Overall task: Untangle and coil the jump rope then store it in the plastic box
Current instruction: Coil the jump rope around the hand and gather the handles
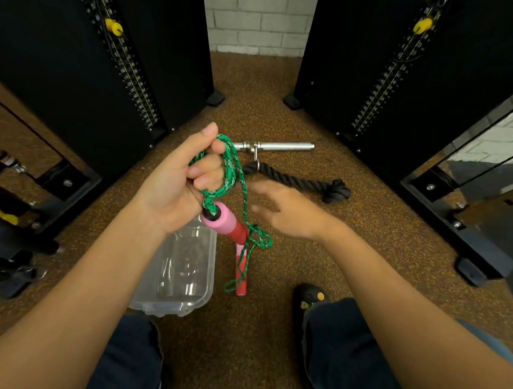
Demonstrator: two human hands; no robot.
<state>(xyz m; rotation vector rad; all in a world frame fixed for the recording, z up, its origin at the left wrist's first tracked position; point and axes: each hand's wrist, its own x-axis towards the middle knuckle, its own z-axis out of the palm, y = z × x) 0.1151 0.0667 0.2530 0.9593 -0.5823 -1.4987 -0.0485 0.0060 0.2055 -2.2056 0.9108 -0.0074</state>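
My left hand (182, 179) grips loops of the green jump rope (230, 169), fingers curled round the cord. One pink and red handle (226, 222) hangs just below that hand. The second handle (241, 270) dangles lower, with cord tangled around it. To the right of the hanging cord my right hand (290, 209) hovers, blurred, fingers spread and holding nothing. The clear plastic box (199, 302) sits on the floor under my left wrist, with nothing visible inside it.
A black thick rope attachment (303, 181) and a steel bar (276, 145) lie on the brown speckled floor ahead. Black weight-stack towers (113, 70) (401, 77) stand left and right. My shoe (311, 299) and knees are at the bottom.
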